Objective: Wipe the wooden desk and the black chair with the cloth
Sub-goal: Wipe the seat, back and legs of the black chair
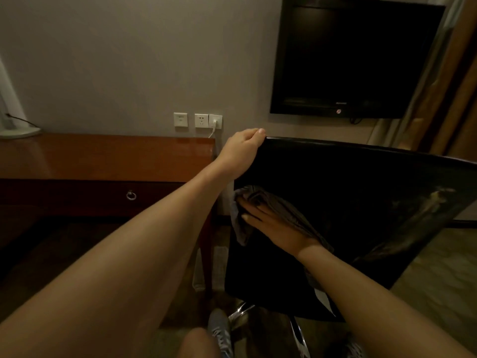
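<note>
My right hand [273,226] flat, fingers straight, pressing grey cloth [241,226] onto rear of black chair backrest [361,202], near its left edge; judged mid-wipe; my left hand [242,148] clasps backrest top corner, likely steadying it against push; wooden desk [103,156] beyond, left; chair seat hidden behind backrest; left fingertips past rim unseen; dim light, backrest surface unreadable.

A dark television [356,60] hangs on the grey wall [103,60] at 1 o'clock. Three white wall plates [201,120] sit in a row near 12 o'clock, the rightmost holding a white plug [215,122]. A white lamp base [19,131] stands at 9 o'clock, a curtain [454,99] hangs at 2 o'clock, and a grey shoe [219,329] shows at 6 o'clock
</note>
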The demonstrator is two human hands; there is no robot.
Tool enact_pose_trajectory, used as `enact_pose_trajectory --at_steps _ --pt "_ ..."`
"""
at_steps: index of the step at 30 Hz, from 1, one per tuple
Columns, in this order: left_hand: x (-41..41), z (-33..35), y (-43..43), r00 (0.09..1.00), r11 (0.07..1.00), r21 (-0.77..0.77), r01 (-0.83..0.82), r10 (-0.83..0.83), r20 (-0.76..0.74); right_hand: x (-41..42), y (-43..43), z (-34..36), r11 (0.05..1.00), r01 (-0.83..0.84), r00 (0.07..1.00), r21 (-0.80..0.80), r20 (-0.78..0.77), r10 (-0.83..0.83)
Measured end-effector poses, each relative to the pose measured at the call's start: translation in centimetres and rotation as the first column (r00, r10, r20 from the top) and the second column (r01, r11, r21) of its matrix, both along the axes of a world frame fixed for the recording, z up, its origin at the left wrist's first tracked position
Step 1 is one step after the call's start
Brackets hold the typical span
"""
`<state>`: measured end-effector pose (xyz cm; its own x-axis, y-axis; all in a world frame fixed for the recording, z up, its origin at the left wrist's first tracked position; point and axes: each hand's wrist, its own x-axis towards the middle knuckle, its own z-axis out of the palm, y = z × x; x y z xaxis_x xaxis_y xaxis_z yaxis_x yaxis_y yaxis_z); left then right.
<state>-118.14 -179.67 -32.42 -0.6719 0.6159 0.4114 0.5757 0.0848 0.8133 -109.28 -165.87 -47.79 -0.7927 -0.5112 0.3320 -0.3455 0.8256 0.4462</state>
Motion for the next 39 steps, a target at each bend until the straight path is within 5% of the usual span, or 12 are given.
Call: enact_pose_trajectory --at_steps 5,11,16,23,30,34,39 --pt "0.3 -0.2 0.5 1.0 0.999 0.031 -0.012 0.012 -0.009 0.1 1.2 1.1 0.972 0.227 0.965 0.058 -0.148 -0.217" --pt "1.2 -0.7 0.9 0.984 0.992 0.06 -0.111 0.118 -0.13 2.0 1.3 6.3 0.988 0.124 0.949 -0.089 -0.279 -0.144" --pt "1.4 -1.2 1.2 0.955 0.984 0.036 -0.176 0.179 -0.234 4.4 1.7 8.5 0.981 0.192 0.906 0.012 -0.386 -0.173" --pt "3.8 -1.5 1.7 0.861 0.924 -0.052 -0.378 0.33 -0.386 8.0 3.9 9.6 0.923 0.327 0.77 -0.204 -0.509 -0.385" --pt "10.0 -3.4 4.4 0.503 0.966 -0.028 -0.255 0.108 -0.857 10.3 5.9 7.8 0.872 0.28 0.739 -0.402 -0.49 -0.463" --pt "12.4 -5.3 7.1 0.482 0.989 -0.045 -0.139 0.028 -0.876 12.3 7.6 6.2 0.764 0.286 0.687 -0.578 -0.433 -0.584" --pt "12.4 -6.9 9.5 0.302 0.983 -0.065 -0.17 -0.011 -0.953 13.5 9.5 4.4 0.701 0.412 0.639 -0.583 -0.364 -0.678"
